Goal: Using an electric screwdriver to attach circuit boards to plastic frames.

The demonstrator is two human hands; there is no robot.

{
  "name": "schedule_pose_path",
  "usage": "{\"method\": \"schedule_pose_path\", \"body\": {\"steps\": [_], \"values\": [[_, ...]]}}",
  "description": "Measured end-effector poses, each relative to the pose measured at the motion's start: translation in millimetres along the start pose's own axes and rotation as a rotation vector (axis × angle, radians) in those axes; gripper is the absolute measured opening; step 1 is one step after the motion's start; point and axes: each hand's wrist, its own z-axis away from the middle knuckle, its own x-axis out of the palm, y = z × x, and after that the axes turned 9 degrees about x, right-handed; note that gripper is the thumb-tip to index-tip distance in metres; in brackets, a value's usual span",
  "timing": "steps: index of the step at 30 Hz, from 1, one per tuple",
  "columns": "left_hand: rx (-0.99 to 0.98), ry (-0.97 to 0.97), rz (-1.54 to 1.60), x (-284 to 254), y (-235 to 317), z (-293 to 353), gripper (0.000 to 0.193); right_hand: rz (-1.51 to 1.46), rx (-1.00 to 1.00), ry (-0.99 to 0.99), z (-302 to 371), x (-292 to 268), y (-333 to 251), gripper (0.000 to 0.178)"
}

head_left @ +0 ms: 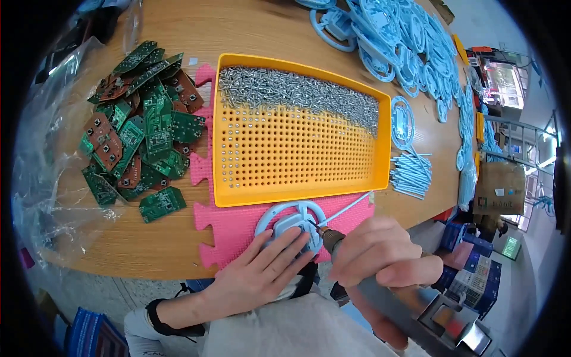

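Note:
A light blue plastic housing, round like a small steering wheel (289,221), lies on a pink foam mat (232,229) near the table's front edge. My left hand (262,268) rests on it from the near side, fingers stretched flat across its lower part. In my right hand (380,253) is an electric screwdriver (389,300), fingers wrapped round its body. Its bit points at the housing's right side, just beside my left fingertips; whether bit and screw touch cannot be made out. A thin blue stick (348,208) runs from the housing up to the right.
Beyond the mat stands a yellow perforated tray (303,198) with many small screws (285,89). Circuit boards (157,125) are heaped on the left, beside clear plastic bags (47,178). More blue housings (386,35) pile up at the far right, above a bundle of blue sticks (410,174).

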Motion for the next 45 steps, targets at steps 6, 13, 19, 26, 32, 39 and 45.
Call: {"method": "schedule_pose_path", "body": {"steps": [6, 13, 19, 26, 32, 39, 45], "values": [[0.006, 0.004, -0.012, 1.7, -0.3, 1.4, 0.048, -0.001, -0.074, 0.004, -6.9, 4.7, 11.1, 0.041], [-0.017, 0.024, 0.003, -0.3, 0.4, -0.7, 0.041, 0.046, -0.122, 0.062, -9.6, 11.2, 12.9, 0.064], [-0.012, 0.068, -0.034, 1.3, 0.4, -0.8, 0.040, -0.138, -0.069, 0.170, -21.7, 0.7, 5.0, 0.064], [0.008, 0.091, -0.023, 6.4, -0.2, 3.0, 0.045, -0.238, 0.037, 0.167, -82.9, 31.5, 3.3, 0.070], [0.025, 0.075, -0.035, 4.6, -2.6, 6.1, 0.044, -0.274, 0.043, -0.090, -92.5, 40.2, 38.2, 0.080], [0.020, 0.125, -0.055, 6.9, -2.9, 6.5, 0.042, -0.258, -0.025, -0.033, -84.7, 52.6, 42.9, 0.080], [0.014, 0.144, -0.001, 4.6, -3.8, 5.8, 0.042, -0.242, -0.072, -0.074, -86.2, 55.9, 47.6, 0.079]]}}
